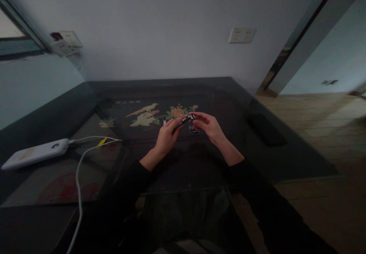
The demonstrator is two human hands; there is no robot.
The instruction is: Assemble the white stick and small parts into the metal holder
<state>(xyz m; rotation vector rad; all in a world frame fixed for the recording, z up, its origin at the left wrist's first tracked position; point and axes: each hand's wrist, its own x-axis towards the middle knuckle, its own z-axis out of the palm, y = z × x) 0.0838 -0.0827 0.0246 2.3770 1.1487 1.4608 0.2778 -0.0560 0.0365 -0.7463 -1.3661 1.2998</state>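
Note:
My left hand (168,134) is closed around a slim dark object with a shiny metal end (187,119); I cannot make out its exact kind. At the metal end, the thumb and fingers of my right hand (208,126) are pinched together on it. Both hands are held above the middle of the dark table. Below the right fingers lies a small clear or silvery piece (194,131). Just behind the left hand, a small pale upright piece (164,121) shows, partly hidden.
A white power bank (37,155) with a white cable (78,181) and yellow tag (101,142) lies on the left. To the right rests a black phone-like slab (265,129). The dark glossy table (228,94), decorated with a bird and flowers, meets the wall with sockets (242,35).

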